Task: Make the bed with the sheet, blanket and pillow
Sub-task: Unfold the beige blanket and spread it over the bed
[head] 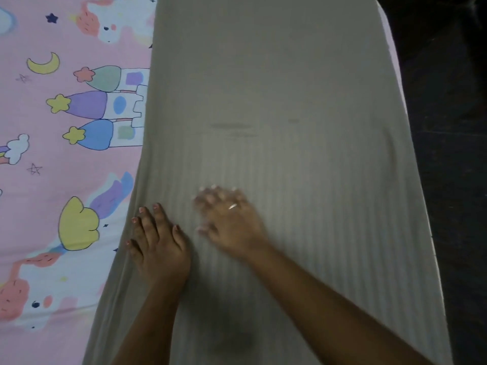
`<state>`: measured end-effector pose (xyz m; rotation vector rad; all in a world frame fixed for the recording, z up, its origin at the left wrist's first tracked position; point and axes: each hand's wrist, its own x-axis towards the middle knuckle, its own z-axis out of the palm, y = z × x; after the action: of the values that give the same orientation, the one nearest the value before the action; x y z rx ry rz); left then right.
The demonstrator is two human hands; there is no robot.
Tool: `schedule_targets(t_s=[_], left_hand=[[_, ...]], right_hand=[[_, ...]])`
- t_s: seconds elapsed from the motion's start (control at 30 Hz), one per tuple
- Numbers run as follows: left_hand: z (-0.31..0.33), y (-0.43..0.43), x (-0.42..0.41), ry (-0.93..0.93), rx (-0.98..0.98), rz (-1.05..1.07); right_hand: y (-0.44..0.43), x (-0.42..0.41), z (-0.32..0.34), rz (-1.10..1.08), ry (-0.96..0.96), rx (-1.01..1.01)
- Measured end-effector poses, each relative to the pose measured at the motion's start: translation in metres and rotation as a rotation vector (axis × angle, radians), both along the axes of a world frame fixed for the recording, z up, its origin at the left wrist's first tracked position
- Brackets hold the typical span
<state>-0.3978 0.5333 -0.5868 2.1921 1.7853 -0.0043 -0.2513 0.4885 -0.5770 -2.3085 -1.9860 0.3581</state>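
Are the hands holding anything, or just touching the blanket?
Nothing is held. The left hand and the right hand lie flat, fingers straight, on top of the grey blanket. The right one is blurred.

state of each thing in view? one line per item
grey striped blanket: spread flat, folded into a long strip over the sheet
pink unicorn sheet: spread smooth, exposed beside the blanket
left hand: flat on the blanket near its edge, fingers straight
right hand: on the blanket, motion-blurred
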Motion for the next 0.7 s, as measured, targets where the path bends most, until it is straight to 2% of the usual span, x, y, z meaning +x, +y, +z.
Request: schedule_targets(t_s=[0.07,0.17,0.33,0.4,0.47,0.53,0.57,0.63,0.67,0.7], left_hand=[[-0.001,-0.007,0.011,-0.017,0.0,0.069],[0.002,-0.023,0.027,0.002,0.049,0.148],[0.007,-0.093,0.087,0.045,0.007,0.279],[0.008,-0.137,0.132,0.055,-0.024,0.27],[0.01,-0.18,0.184,0.041,-0.034,0.257],[0.016,-0.211,0.233,0.007,-0.083,0.275],[0.02,-0.223,0.254,0.004,-0.113,0.292],[0.027,-0.241,0.279,-0.004,-0.151,0.314],[0.027,-0.246,0.282,-0.003,-0.16,0.309],[0.027,-0.252,0.282,0.022,-0.153,0.296]], right_hand=[[-0.012,-0.006,-0.003,0.143,0.034,-0.011],[-0.043,0.074,-0.015,0.18,-0.016,0.019],[-0.095,0.278,0.007,0.005,-0.237,-0.046],[-0.105,0.342,0.017,-0.115,-0.26,-0.035],[-0.111,0.386,0.035,-0.285,-0.205,-0.076],[-0.116,0.394,0.053,-0.28,-0.159,-0.067],[-0.12,0.384,0.059,-0.185,-0.196,-0.087],[-0.139,0.326,0.052,0.045,-0.417,-0.058],[-0.155,0.29,0.05,0.146,-0.453,-0.062],[-0.17,0.263,0.045,0.333,-0.28,-0.011]])
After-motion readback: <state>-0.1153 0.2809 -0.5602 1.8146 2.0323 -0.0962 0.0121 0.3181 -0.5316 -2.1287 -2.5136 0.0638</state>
